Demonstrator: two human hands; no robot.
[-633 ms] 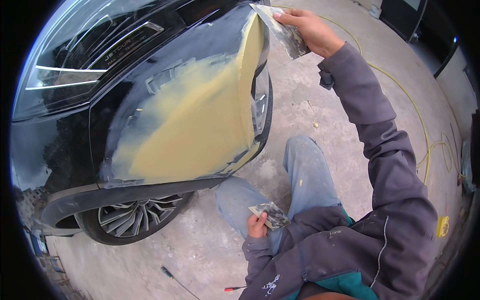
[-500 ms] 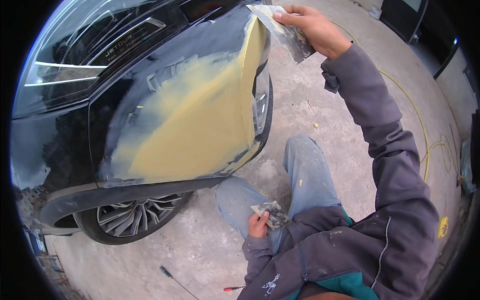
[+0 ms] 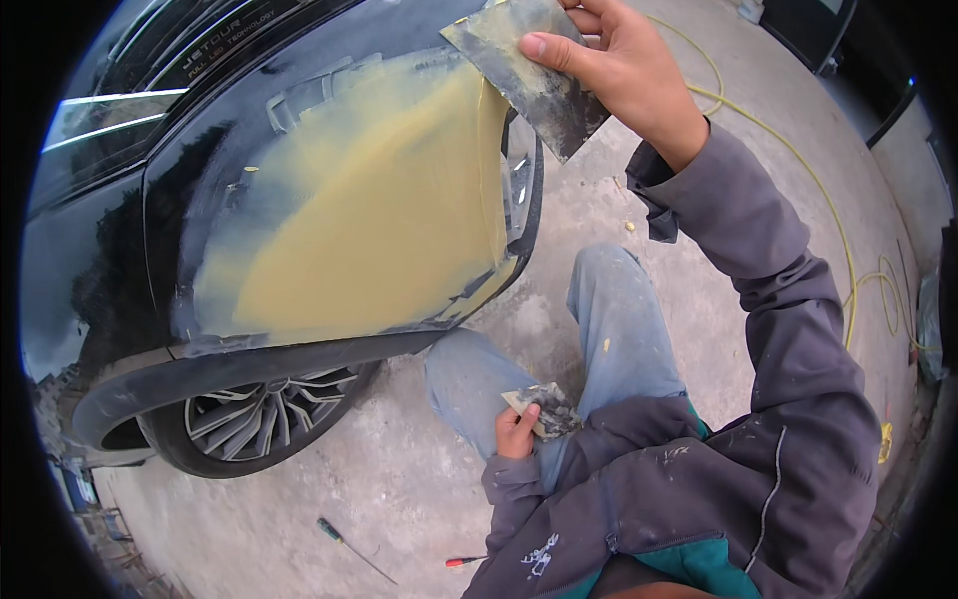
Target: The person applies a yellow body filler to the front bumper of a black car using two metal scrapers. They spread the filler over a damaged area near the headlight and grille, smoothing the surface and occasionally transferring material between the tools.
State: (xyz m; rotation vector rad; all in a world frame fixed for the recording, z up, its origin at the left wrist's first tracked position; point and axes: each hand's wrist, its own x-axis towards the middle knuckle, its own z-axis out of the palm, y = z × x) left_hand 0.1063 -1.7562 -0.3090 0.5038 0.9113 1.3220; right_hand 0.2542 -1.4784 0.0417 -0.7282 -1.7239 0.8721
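Note:
My right hand [image 3: 629, 75] grips a thin, square metal putty spreader [image 3: 534, 75], smeared with yellow and dark residue. Its left edge lies against the upper part of the yellow filler [image 3: 369, 220] on the black car's corner panel [image 3: 160, 240]. The filler looks smooth in the middle and feathers out to grey primer at the upper left. Near my lap, my left hand [image 3: 516, 431] is closed on a second, smaller spreader [image 3: 547, 409] with dark smudges and a pale corner.
Below the panel is the car's wheel [image 3: 269, 419]. A green-handled screwdriver [image 3: 344, 539] and a red-handled tool [image 3: 464, 561] lie on the concrete floor. A yellow hose [image 3: 813, 185] runs along the right. My knees [image 3: 614, 290] are close to the bumper.
My right hand has brought its spreader down and left over the filler's upper corner, turning its face more toward me. The view has shifted slightly. My left hand stays near my lap.

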